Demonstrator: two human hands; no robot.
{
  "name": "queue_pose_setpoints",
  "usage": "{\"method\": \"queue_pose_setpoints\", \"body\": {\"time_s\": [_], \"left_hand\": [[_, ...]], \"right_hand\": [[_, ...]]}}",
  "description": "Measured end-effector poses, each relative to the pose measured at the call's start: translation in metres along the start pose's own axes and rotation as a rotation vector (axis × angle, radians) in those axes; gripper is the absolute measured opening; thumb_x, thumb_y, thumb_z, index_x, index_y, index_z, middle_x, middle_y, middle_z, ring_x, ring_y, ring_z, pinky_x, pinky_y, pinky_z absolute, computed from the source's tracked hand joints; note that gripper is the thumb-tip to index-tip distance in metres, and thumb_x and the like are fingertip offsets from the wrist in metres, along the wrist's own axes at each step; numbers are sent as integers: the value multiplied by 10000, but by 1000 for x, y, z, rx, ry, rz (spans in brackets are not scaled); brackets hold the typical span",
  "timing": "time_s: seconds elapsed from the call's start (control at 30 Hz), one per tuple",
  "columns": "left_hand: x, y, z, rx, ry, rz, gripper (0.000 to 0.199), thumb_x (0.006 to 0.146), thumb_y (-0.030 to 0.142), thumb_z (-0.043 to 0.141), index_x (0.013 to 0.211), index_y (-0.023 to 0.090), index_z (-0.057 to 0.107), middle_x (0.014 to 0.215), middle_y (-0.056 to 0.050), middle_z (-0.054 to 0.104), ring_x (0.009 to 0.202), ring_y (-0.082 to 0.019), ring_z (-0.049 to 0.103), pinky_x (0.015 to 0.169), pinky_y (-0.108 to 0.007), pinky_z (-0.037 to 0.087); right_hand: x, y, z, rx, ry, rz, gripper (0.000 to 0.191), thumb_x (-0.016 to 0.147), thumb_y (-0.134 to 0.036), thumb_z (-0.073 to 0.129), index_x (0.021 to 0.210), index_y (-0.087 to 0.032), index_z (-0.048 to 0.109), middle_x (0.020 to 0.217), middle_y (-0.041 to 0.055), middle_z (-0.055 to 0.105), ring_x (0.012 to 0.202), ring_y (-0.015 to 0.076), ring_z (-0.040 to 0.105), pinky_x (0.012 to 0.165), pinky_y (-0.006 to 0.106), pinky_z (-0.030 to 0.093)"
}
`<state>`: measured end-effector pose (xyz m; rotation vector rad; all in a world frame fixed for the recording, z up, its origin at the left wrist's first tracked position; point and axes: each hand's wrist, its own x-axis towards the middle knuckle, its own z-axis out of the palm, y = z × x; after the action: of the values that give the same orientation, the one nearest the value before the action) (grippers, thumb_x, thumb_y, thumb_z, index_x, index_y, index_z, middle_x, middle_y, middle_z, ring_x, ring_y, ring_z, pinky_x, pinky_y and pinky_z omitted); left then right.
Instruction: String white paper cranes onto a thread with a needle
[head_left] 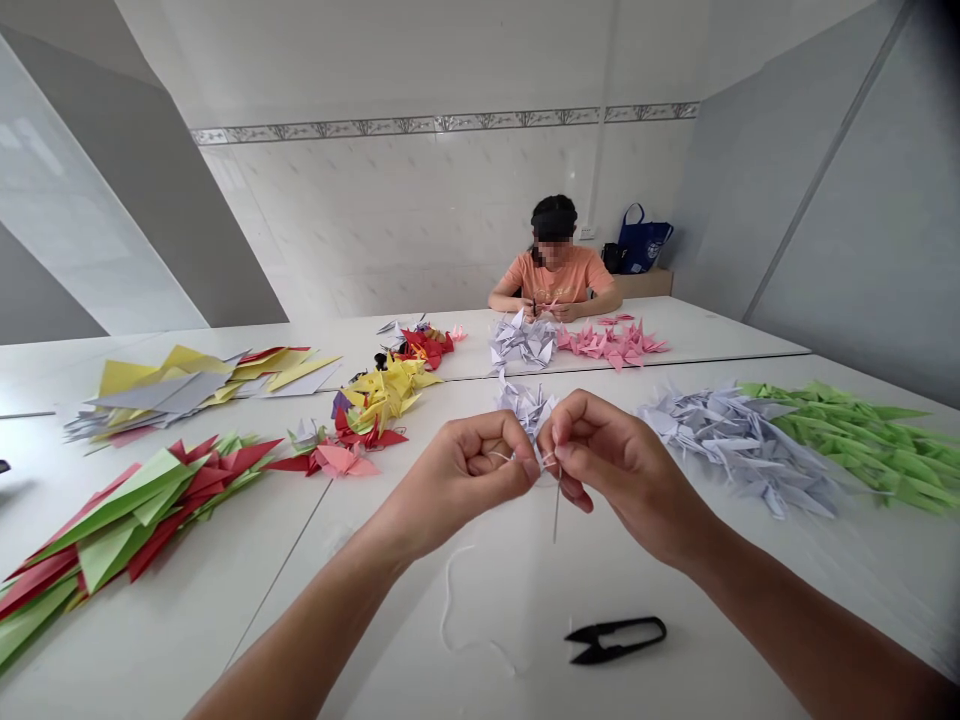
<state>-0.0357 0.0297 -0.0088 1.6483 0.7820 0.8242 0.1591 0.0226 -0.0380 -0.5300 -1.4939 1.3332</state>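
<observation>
1. The white-tiled room (420, 210) has a grey patterned border (442, 123) running along its far wall. No writing can be read anywhere, neither there nor on the blue tote bag (643, 240), which sits on a low shelf in the far corner.
2. Two white tables meet end to end, and the near table (862, 590) fills the foreground, leaving a working space directly in front of the person.
3. A co-worker (555, 270) sits at the far end with both hands drawn together over the far table.
4. Folded paper cranes lie in heaps grouped by colour, which keeps each shade apart: green cranes (847, 445) and grey-white cranes (739, 450) on the right, pink cranes (611, 345) far ahead, yellow cranes (386, 395) and a red-and-green heap (127, 520) on the left.
5. A small cluster of white paper cranes (525, 410) sits just behind the hands, touching the right hand's knuckles or nearly so.
6. Both hands are raised off the table and close together, so fine work stays in view. The left hand (480, 470) is tightly pinched on a white thread (499, 455), and the right hand (622, 470) is closed at the top of a steel needle (556, 510), which hangs point-down. The fingers hide the exact contact.
7. Black thread snips (615, 640) lie within easy reach, just below the hands.
</observation>
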Motion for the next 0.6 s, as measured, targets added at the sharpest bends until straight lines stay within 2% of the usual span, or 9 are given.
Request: {"method": "queue_pose_setpoints", "body": {"time_s": [0.1, 0.17, 0.3, 0.37, 0.47, 0.6], "left_hand": [[-4, 1, 2, 181, 63, 21, 139, 859, 196, 609, 744, 193, 530, 517, 117, 218, 485, -54, 140, 460, -216, 131], [-6, 1, 4, 331, 148, 105, 138, 853, 163, 584, 737, 197, 519, 540, 110, 211, 494, -57, 159, 460, -205, 165], [-8, -2, 11, 727, 395, 450, 171, 815, 74, 584, 699, 182, 518, 581, 91, 259, 520, -52, 230, 477, -186, 217], [-8, -5, 14, 846, 482, 607, 185, 818, 43, 582, 701, 175, 525, 580, 90, 318, 520, -44, 264, 475, -173, 237], [-7, -8, 14, 856, 515, 721, 198, 840, 20, 569, 719, 173, 533, 566, 97, 396, 496, -31, 289, 457, -151, 263], [-6, -9, 13, 752, 467, 705, 192, 832, 15, 580, 733, 175, 543, 553, 103, 437, 473, -26, 295, 432, -144, 262]], "right_hand": [[-2, -3, 1, -55, 7, -8, 88, 983, -232, 585, 900, -213, 563, 817, -26, 588, 575, 63, 483, 523, 210, 412], [-3, -4, 3, -118, 40, -41, 79, 977, -228, 592, 903, -216, 567, 810, -27, 588, 597, 69, 494, 524, 204, 419], [-5, -3, 10, -298, 153, -144, 88, 936, -219, 663, 910, -222, 579, 836, -28, 597, 698, 83, 561, 590, 202, 462], [-5, -2, 13, -308, 157, -140, 90, 945, -228, 658, 958, -233, 568, 826, -34, 628, 695, 86, 585, 604, 207, 479], [-5, -1, 15, -248, 119, -89, 97, 985, -228, 593, 1062, -250, 539, 774, -46, 683, 614, 82, 588, 559, 202, 470], [-5, 1, 12, -343, 106, -136, 85, 986, -249, 605, 1071, -246, 591, 745, -49, 701, 578, 78, 603, 556, 203, 483]]}}
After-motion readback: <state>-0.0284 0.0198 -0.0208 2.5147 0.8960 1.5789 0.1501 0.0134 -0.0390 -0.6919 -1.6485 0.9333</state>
